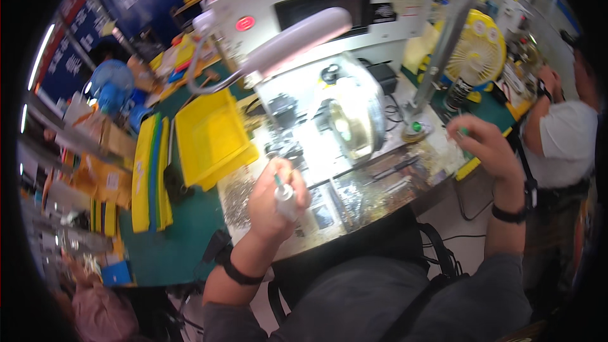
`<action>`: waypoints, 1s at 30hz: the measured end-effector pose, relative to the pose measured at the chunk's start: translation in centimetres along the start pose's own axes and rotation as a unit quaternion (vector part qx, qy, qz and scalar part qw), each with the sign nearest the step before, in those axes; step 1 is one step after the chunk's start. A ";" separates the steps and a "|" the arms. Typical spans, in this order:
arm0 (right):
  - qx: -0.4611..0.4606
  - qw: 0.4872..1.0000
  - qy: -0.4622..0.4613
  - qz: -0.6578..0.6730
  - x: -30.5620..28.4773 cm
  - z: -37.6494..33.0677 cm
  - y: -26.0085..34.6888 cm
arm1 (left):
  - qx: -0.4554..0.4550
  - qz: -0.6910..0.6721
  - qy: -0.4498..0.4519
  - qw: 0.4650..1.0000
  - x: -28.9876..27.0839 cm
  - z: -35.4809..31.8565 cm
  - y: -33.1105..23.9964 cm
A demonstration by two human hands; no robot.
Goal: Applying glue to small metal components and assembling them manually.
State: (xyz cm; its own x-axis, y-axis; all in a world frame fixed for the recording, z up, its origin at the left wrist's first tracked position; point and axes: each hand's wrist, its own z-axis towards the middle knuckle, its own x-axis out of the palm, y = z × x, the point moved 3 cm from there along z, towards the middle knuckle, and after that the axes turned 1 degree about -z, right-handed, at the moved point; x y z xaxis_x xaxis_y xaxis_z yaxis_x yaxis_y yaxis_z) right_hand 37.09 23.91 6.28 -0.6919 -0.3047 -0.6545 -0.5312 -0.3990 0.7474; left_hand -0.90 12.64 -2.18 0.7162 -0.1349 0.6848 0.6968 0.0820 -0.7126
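Cluttered and brightly lit, the workbench (190,240) I am looking down on is showing a green mat at its left and a shiny, glaring panel at its middle.

My left hand (273,199) is closing around one slim white tool with a green tip (283,193), holding it upright just above the near part of the shiny panel. My right hand (482,145) is hovering off the bench's right end, fingers curling around one small green piece (464,133); I cannot tell what that piece is. Each wrist is wearing one dark band.

Moving outward from the left hand, one yellow tray (212,136) is sitting tilted on the mat just to its left, and a stack of yellow and green sheets (152,174) is lying further left. One round magnifier lens (351,120) is standing beyond the hand under one pale desk lamp (294,41). Behind these, one white machine with a dark screen (323,6) is filling the back of the bench. One yellow fan (478,54) is standing at the right, near a metal post (446,38).

At the far right edge, another person in a white shirt (563,136) is working at a neighbouring spot.
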 end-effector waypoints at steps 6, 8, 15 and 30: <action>-0.269 0.846 0.405 0.219 2.5 -1.6 10.9 | -0.014 -0.031 -0.024 0.999 0.6 0.0 -1.3; -0.281 0.839 0.445 0.139 4.5 -1.3 13.6 | -0.013 -0.044 -0.015 0.999 1.0 0.3 -1.7; -0.342 0.931 0.104 -0.073 12.7 7.1 17.7 | -0.016 -0.034 -0.095 0.995 0.4 0.1 -3.3; -0.359 0.916 0.081 -0.162 16.6 14.4 20.1 | -0.026 -0.014 -0.136 0.990 -1.4 0.0 -3.7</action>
State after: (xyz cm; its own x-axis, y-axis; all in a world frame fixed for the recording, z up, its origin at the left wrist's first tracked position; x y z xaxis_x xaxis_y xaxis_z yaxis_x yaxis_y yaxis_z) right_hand 7.89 23.26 12.03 -0.4421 -0.1703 -0.8807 -0.1985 -0.9389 0.2812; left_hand -4.43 12.52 -0.49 0.6856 0.1360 0.7151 0.7188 0.0293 -0.6946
